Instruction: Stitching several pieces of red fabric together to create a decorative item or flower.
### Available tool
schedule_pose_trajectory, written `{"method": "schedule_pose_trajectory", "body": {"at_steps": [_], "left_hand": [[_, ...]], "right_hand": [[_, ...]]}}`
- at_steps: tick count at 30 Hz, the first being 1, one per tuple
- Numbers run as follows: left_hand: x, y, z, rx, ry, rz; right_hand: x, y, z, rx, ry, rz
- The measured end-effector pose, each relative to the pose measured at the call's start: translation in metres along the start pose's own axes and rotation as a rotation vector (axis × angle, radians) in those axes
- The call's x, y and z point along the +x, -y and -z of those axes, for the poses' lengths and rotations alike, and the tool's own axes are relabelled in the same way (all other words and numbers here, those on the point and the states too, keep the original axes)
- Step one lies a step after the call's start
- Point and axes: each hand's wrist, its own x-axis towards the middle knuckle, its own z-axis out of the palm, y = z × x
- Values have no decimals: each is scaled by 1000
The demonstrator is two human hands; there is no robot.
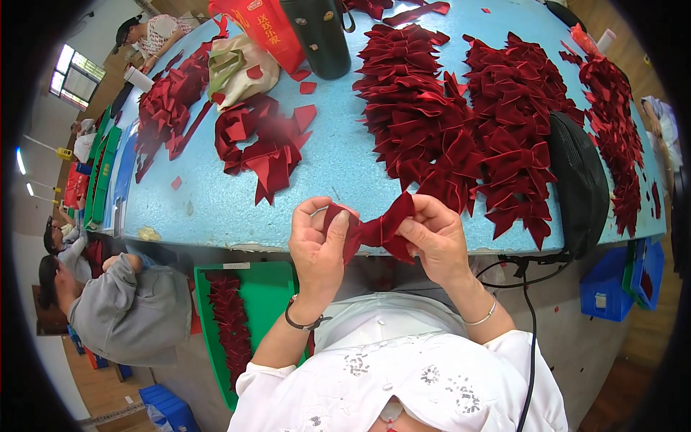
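A dark red velvet bow point(373, 232) is stretched between my two hands, just off the near edge of the blue table point(194, 205). My left hand point(317, 241) pinches its left loop between thumb and fingers. At the other loop, my right hand point(435, 237) grips with the thumb on top. Beyond my hands lie piled red bows point(410, 93) in a thick row, with a second row of bows point(509, 122) to its right. Loose red velvet pieces point(263, 144) sit ahead and to the left.
A black bag point(578, 187) hangs at the table's right edge, with a black cable point(533, 324) below. A dark flask point(317, 36), red bag point(255, 29) and cream pouch point(241, 72) stand at the back. Left of my lap is a green crate point(248, 273); co-workers point(129, 302) sit further left.
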Motion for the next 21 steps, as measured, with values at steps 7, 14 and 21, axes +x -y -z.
{"method": "schedule_pose_trajectory", "body": {"at_steps": [7,14,21], "left_hand": [[1,1,1,-95,30,65],[3,5,4,-81,34,84],[-3,9,-1,254,34,-169]], "right_hand": [[0,-12,0,-158,-15,145],[3,-2,-17,-97,-14,233],[9,6,0,-396,-1,58]]}}
